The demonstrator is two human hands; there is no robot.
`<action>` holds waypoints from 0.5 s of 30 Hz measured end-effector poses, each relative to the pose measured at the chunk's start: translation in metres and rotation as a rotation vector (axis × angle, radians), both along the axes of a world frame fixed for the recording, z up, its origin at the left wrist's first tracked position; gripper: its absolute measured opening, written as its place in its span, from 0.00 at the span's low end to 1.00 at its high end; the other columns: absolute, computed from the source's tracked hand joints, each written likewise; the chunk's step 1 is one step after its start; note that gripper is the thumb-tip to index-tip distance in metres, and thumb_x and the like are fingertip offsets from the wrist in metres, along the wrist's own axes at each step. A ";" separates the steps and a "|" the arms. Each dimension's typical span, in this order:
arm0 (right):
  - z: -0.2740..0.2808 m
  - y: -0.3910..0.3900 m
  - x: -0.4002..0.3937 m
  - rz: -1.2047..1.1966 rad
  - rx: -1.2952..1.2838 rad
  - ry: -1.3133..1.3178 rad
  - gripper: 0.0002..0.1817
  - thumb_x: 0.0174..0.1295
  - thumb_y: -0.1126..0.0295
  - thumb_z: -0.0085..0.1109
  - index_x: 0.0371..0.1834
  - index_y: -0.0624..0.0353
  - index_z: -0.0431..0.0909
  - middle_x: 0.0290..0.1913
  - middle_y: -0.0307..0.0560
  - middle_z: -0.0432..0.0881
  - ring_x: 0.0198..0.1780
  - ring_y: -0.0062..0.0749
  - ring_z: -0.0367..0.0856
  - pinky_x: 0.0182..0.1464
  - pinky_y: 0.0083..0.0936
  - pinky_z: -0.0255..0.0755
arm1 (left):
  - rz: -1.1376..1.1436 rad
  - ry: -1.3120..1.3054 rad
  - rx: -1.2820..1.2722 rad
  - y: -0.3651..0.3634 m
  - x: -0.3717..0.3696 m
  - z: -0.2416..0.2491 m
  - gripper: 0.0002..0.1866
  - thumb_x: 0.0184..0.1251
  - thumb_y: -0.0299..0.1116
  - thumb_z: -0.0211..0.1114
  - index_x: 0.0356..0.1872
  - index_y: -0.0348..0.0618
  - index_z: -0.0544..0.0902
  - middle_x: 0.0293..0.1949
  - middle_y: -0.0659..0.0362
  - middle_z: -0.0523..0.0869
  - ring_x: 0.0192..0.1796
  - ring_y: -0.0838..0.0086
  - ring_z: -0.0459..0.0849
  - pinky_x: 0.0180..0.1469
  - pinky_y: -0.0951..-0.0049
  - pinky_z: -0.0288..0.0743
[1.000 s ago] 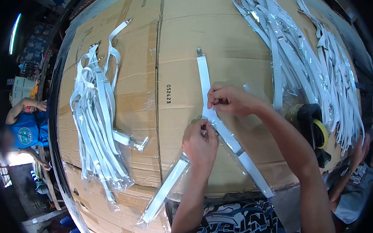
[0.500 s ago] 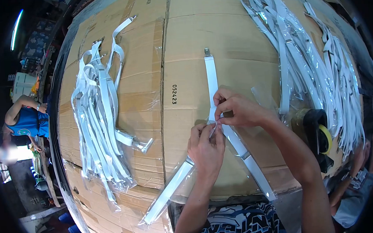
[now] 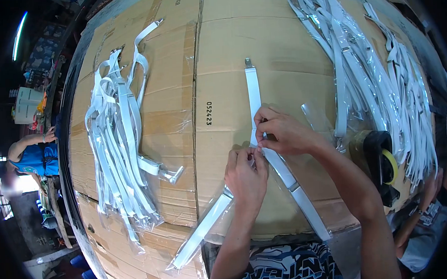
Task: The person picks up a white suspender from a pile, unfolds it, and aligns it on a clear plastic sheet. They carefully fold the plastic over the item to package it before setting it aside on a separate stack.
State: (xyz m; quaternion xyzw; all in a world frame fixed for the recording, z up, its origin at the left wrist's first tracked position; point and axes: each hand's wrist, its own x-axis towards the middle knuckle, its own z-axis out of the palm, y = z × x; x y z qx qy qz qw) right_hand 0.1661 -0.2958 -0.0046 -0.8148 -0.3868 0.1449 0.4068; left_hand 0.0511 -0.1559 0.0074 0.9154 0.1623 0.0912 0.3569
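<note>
A white strap (image 3: 252,88) with a metal clip at its top lies on the cardboard and branches into two lower straps sheathed in clear plastic. My left hand (image 3: 246,173) is closed at the junction, its fingertips pinched on the strap. Just above and to the right, my right hand (image 3: 285,132) pinches at the same junction, fingertips touching those of my left hand. One plastic-covered branch (image 3: 202,230) runs down to the left, the other (image 3: 306,210) down to the right. My fingers hide the junction itself.
Bundled white straps (image 3: 116,139) lie at the left, more bagged straps (image 3: 360,68) at the upper right, and another bundle (image 3: 411,96) beyond. A tape dispenser (image 3: 376,157) stands near my right forearm. People are at the left and lower right edges.
My right hand has shifted slightly left and down at the junction. The person at the far left has moved an arm.
</note>
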 end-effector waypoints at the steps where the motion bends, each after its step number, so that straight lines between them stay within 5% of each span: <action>1: 0.000 0.000 0.000 -0.001 -0.002 0.002 0.06 0.57 0.72 0.73 0.30 0.58 0.83 0.48 0.45 0.75 0.56 0.42 0.75 0.57 0.36 0.71 | -0.003 0.009 -0.018 0.001 0.001 0.001 0.09 0.71 0.33 0.68 0.35 0.37 0.86 0.34 0.52 0.83 0.34 0.58 0.86 0.39 0.59 0.78; 9: 0.005 0.000 0.005 0.025 -0.024 0.062 0.03 0.57 0.75 0.70 0.30 0.58 0.85 0.48 0.45 0.76 0.56 0.41 0.75 0.57 0.35 0.72 | -0.034 0.073 -0.039 0.000 -0.003 0.010 0.08 0.68 0.34 0.70 0.39 0.39 0.87 0.37 0.52 0.85 0.37 0.54 0.87 0.40 0.55 0.78; 15: 0.005 -0.004 0.011 0.064 0.018 0.164 0.03 0.59 0.74 0.71 0.31 0.57 0.84 0.49 0.44 0.75 0.57 0.40 0.74 0.57 0.34 0.71 | -0.032 -0.115 -0.019 0.001 -0.011 -0.007 0.10 0.67 0.33 0.72 0.42 0.36 0.91 0.37 0.53 0.84 0.29 0.69 0.84 0.33 0.67 0.77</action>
